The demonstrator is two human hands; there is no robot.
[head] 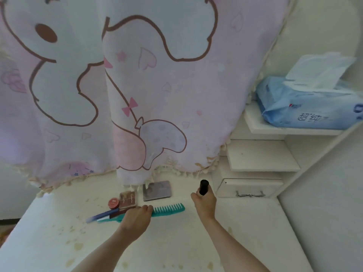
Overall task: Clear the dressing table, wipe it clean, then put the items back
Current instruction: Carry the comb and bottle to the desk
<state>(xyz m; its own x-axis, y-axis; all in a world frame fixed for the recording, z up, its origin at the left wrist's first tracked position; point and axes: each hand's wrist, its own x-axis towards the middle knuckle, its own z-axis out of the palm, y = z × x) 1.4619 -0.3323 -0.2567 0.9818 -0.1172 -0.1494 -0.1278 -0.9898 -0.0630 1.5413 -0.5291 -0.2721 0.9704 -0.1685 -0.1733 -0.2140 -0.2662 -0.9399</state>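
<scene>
Teal comb [169, 209], black tube [203, 187], pink cartoon-print curtain [137, 85].

You're looking at soft, bright daylight glowing through the curtain [137, 85]; shadows are faint. The picture is slightly blurry throughout, and the wide lens bends the shelves [275, 130] at the edge.

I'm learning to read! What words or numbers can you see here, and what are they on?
"超纯" on the blue tissue pack, followed by more print cut off at the edge.
Small red logo on the same pack: too blurred to read.
Gold script on the brown compact: too small to read.
Mark on the round red tin: too blurred to read.
Comb, grey palette, black tube: no text visible.
</scene>
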